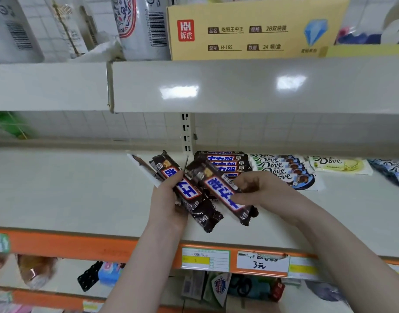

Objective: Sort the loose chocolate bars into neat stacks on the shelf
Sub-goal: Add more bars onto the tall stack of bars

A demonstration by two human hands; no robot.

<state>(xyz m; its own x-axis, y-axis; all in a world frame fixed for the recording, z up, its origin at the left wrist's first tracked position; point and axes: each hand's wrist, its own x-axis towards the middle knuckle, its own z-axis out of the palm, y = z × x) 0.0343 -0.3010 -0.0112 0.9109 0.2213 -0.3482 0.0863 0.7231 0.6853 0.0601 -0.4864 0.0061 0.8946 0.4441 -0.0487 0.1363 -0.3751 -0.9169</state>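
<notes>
My left hand [169,199] grips a bundle of dark brown chocolate bars [187,193] with blue-and-white lettering, fanned out above the cream shelf [69,188]. A white-wrapped bar [142,167] sticks out behind that bundle. My right hand [259,190] pinches one more brown bar [225,193], tilted, just right of the bundle. Behind both hands lies a stack of the same brown bars [225,160] against the back wall. To its right lies a stack of white Dove bars [282,169].
A yellow-green Dove bar [339,164] and a blue Dove bar [391,170] lie further right. An upper shelf [239,86] overhangs closely, carrying a yellow carton [250,30]. The orange front edge [81,245] bears price tags. Goods fill the shelf below.
</notes>
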